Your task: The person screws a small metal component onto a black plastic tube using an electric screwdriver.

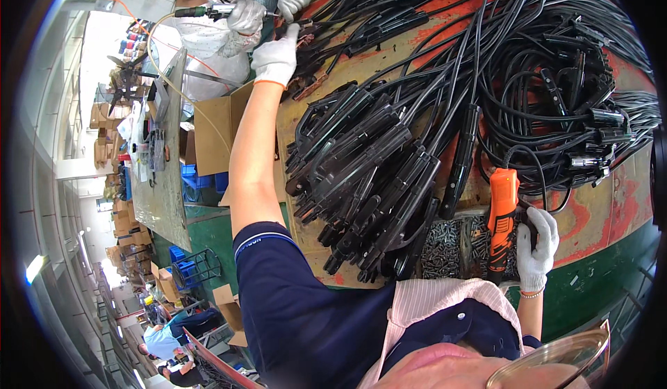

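Note:
My left hand (274, 59), in a white glove, is stretched to the far left of the table. One finger extends to small copper-coloured pieces (303, 40), close to a co-worker's gloved hand (294, 3); my other fingers are partly hidden. At the near right, my right hand (536, 246), also gloved, has its fingers apart beside an orange and black power screwdriver (501, 215), apparently not gripping it. Between my arms lies a heap of long black plastic handles (368, 160) with black cables (479, 48) running off to the back right.
Loose screws (445, 243) fill a tray at the near edge. More coiled cables with black parts (577, 104) lie at the right. The co-worker across holds a pneumatic screwdriver (208, 11). An open cardboard box (212, 132) stands left of the table.

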Motion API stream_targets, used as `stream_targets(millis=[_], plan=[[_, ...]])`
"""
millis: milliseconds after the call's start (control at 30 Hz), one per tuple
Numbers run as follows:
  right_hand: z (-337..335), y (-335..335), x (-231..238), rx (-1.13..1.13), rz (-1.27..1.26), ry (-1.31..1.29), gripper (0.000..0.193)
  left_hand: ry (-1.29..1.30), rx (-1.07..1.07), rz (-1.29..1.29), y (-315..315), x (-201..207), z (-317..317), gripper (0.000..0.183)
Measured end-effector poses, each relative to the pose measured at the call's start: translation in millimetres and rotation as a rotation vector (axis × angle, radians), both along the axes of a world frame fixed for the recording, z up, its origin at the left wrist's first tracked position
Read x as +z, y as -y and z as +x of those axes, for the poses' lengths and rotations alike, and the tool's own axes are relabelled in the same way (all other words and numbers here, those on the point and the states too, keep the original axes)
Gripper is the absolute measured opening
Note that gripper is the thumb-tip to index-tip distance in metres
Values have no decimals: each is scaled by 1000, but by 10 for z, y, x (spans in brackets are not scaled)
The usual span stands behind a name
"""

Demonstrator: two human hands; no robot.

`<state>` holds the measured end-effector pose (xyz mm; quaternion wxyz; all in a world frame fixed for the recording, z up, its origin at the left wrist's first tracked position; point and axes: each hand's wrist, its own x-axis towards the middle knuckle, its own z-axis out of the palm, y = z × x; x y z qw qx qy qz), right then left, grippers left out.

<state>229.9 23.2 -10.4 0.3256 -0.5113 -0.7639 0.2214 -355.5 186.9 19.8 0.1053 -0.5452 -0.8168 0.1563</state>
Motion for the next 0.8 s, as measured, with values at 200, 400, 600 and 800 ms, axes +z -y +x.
stream_targets(millis=[200,400,600,800], plan=[[18,-32,-34,34,-3,-16,38,68,-393,-126,463,-157,-129,32],[9,-17,-17,32,-5,-9,37,66,-223,-180,469,-12,99,36],[-13,-10,25,19,-27,-29,37,316,-85,112,650,723,249,36],[26,-186,244,134,38,-136,39,68,-447,358,761,1578,1036,34]])
